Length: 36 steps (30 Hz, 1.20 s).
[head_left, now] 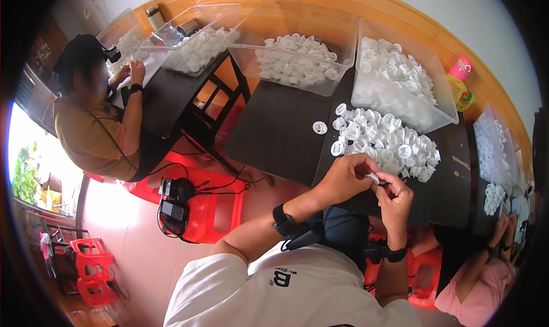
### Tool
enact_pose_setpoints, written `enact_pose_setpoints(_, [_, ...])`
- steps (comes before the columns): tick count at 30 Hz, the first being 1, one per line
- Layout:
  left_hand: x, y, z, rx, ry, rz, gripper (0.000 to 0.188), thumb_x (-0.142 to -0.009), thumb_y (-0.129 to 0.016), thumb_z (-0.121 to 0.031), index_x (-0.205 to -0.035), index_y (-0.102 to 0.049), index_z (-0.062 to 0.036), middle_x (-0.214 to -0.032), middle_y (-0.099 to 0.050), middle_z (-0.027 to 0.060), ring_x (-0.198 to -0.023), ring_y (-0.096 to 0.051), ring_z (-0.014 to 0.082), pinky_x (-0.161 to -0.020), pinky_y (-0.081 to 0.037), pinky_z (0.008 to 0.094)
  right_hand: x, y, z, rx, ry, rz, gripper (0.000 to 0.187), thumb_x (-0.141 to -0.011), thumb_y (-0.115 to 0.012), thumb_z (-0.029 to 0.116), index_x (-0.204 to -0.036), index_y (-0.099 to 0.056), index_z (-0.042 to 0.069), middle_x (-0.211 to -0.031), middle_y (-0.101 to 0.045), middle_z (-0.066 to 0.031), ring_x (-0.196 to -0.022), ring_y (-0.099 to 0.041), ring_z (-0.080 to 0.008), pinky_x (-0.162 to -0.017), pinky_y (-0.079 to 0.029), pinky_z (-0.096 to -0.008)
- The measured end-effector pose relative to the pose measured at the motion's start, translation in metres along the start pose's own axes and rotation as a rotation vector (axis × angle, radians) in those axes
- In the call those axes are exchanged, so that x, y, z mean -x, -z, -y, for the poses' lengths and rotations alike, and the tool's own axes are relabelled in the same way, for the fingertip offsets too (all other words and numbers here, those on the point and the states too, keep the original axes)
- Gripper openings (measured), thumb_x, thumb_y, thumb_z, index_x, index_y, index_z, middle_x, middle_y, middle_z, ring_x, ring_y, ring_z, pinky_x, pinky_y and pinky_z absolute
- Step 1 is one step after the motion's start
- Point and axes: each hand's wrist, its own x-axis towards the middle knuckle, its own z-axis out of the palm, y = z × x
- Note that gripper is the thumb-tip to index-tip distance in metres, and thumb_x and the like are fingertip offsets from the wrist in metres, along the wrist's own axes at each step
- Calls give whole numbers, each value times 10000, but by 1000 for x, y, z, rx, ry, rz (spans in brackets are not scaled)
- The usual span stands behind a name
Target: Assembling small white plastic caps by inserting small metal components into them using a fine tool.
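My left hand (346,177) and my right hand (396,198) meet above the near edge of the dark table. Between their pinched fingertips is a small white plastic part (373,178), mostly covered by the fingers. Just beyond them lies a heap of white round plastic parts (377,135), some showing a ring-shaped rim. One loose white part (319,127) sits apart, left of the heap. Both my wrists wear black bands.
Behind the heap stand clear bins of white parts, one at right (400,112) and one in the middle (320,84). A pink-lidded container (461,68) is beyond. Co-workers sit at left (94,127) and right (477,284). A red stool (214,212) holds a black headset (174,207).
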Motion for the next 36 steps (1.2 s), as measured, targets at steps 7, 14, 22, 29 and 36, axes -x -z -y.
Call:
enact_pose_setpoints(7, [7, -8, 15, 174, -73, 48, 237, -880, -663, 22, -1111, -611, 9, -1094, -646, 70, -1005, -626, 120, -896, -518, 273, 3, 9, -1, -180, -133, 27, 188, -821, -730, -8, -1005, -708, 25, -765, -639, 17, -565, -490, -12, -488, -375, -186])
enact_pose_setpoints(14, [8, -6, 25, 477, -74, 152, 219, -903, -664, -2, -1113, -603, 9, -1148, -631, 78, -1057, -605, 138, -954, -497, 313, -1, 9, -1, -271, -140, 102, 164, -830, -715, 4, -989, -680, 27, -702, -603, 30, -525, -473, -2, -461, -364, -177])
enact_pose_setpoints(22, [-3, 10, 22, 440, -22, 5, 271, -873, -716, -53, -1125, -626, -11, -1007, -663, 36, -897, -616, 103, -812, -510, 251, -11, 28, -13, -219, -48, -63, 512, -863, -731, 149, -1304, -514, 7, -841, -607, -11, -626, -433, -6, -593, -391, -180])
enact_pose_setpoints(29, [-3, 11, 20, 441, 33, -11, 292, -880, -726, -116, -1142, -634, -25, -1104, -655, 32, -962, -614, 110, -878, -512, 266, -5, 25, -19, -287, 4, -8, 430, -1005, -532, 277, -1355, -464, 37, -862, -612, -45, -688, -504, -58, -631, -425, -212])
enact_pose_setpoints(36, [0, 11, 20, 426, 49, -31, 302, -882, -718, -101, -1158, -624, -22, -1149, -648, 49, -986, -626, 125, -891, -522, 279, -3, 23, -19, -86, 26, 36, 311, -993, -537, 123, -1283, -580, 21, -913, -666, -79, -682, -579, -108, -639, -481, -242])
